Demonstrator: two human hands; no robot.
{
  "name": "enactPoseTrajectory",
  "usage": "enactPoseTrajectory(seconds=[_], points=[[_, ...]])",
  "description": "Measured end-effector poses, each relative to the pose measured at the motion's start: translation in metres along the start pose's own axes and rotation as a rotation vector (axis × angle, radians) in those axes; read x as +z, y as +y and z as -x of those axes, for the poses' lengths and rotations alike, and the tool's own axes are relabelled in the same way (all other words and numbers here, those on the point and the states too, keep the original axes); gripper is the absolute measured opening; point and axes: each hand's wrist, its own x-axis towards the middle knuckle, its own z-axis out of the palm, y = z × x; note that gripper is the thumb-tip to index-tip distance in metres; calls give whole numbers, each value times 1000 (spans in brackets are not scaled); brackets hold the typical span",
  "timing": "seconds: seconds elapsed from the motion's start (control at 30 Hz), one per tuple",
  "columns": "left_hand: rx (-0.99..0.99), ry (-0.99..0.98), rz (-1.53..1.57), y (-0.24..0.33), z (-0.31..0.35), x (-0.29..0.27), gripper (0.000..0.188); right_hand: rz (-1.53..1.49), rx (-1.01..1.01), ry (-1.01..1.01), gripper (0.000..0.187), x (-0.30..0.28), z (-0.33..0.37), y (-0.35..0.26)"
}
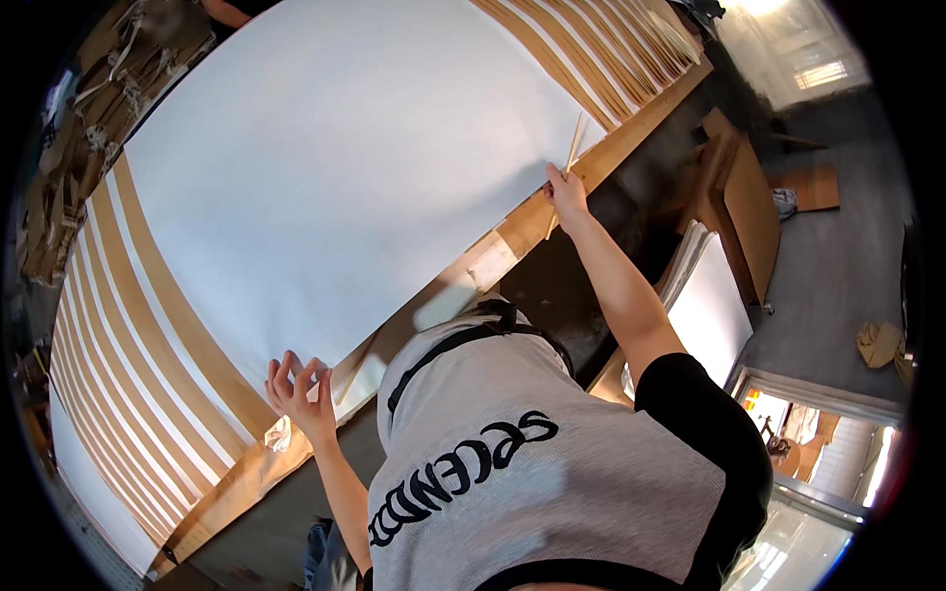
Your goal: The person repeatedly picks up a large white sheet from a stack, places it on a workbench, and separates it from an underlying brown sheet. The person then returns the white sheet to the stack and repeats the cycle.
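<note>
A large white sheet (345, 148) covers the middle of the worktable. At its near left corner is my left hand (301, 396), its fingers curved and spread apart, their tips at the sheet's edge. My right hand (566, 195) is closed around a thin pale wooden stick (574, 141) at the sheet's near right edge. One end of the stick lies over the sheet and the other sticks out below my hand. Whether those fingers also pinch the sheet I cannot tell.
Alternating brown and white strips (168, 335) fan out left of the sheet; more brown strips (581, 59) lie at the right. The table's wooden edge (641, 128) runs along the near side. Cardboard panels (744, 217) and stacked white sheets (709, 300) stand at right. Scraps (99, 128) pile up at far left.
</note>
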Motion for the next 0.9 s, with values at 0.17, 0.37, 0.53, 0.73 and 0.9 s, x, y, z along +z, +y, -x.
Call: enactPoseTrajectory(seconds=[0.17,0.37,0.53,0.73,0.9], points=[[22,-2,-22,2,1,0,22,13,-53,36,31,2,-12,21],[62,7,2,1,1,2,20,-171,10,-37,26,-1,-5,16],[81,7,-2,-2,2,3,20,-167,164,0,25,-22,8,-2],[113,-11,24,-5,4,2,21,433,-262,428,29,-66,-1,3],[82,-22,112,-5,4,4,23,1007,-137,-72,33,-111,-3,61]])
